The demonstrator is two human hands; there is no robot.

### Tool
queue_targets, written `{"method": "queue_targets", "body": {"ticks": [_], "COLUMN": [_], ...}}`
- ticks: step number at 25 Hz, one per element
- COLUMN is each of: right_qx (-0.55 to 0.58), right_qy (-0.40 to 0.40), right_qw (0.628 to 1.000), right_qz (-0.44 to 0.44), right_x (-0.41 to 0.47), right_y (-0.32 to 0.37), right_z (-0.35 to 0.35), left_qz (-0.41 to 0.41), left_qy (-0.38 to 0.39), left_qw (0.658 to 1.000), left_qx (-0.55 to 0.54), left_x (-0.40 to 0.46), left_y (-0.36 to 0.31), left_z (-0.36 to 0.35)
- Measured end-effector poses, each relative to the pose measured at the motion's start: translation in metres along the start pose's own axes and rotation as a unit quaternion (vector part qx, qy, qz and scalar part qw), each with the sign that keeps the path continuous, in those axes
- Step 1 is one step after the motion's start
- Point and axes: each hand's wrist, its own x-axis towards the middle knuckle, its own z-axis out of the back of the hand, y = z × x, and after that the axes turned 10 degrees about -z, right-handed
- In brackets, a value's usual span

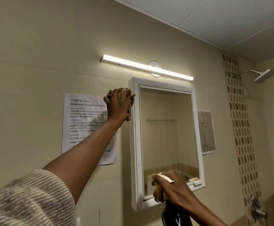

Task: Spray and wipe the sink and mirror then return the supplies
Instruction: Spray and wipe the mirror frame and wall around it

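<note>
Mirror (167, 137) is our landmark: a tall white-framed one fixed to the beige wall, its glass reflecting a towel rail and tiled corner. We see our left hand (116, 105) raised at the mirror's upper left corner, fingers curled tight around a bunched tan cloth (124, 99). The cloth's loose end hangs down just beside the outer edge of the frame; whether it touches the frame we cannot tell. Our left forearm runs down and to the left from there, ending in a striped sleeve (27, 198) at the bottom of the view.

Our right hand (173, 190) sits in front of the mirror's lower edge, closed around the neck of a spray bottle (176, 216). The bottle has a dark body, a yellow trigger and a white nozzle head, and its nozzle faces the lower part of the glass. Our index finger lies across the top of the spray head.

Left of the mirror, a printed task sheet (85, 121) is stuck to the wall, partly covered by our left arm. Above the mirror a lit bar light (146, 66) runs along the wall. To the mirror's right hangs a smaller faded paper (206, 132), and further right a shower head (263, 75) juts from the wall beside a strip of oval-patterned tile.
</note>
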Motion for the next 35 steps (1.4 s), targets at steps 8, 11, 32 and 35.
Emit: {"method": "queue_targets", "body": {"ticks": [8, 11, 32, 35], "right_qx": [0.056, 0.043, 0.050, 0.053], "right_qy": [-0.118, -0.169, -0.182, -0.175], "right_qw": [0.979, 0.969, 0.973, 0.977], "right_qz": [0.153, 0.174, 0.129, 0.112], "right_x": [0.042, 0.070, 0.072, 0.062], "right_y": [0.059, 0.089, 0.080, 0.069], "right_z": [0.036, 0.056, 0.032, 0.031], "left_qz": [-0.107, -0.103, -0.039, -0.014], "left_qy": [0.030, 0.121, 0.231, 0.247], "left_qw": [0.989, 0.973, 0.906, 0.904], "left_qx": [0.100, 0.170, 0.352, 0.349], "left_x": [0.050, 0.056, -0.190, -0.238], "left_y": [-0.012, -0.009, 0.042, 0.053], "left_z": [-0.019, -0.035, -0.022, -0.019]}}
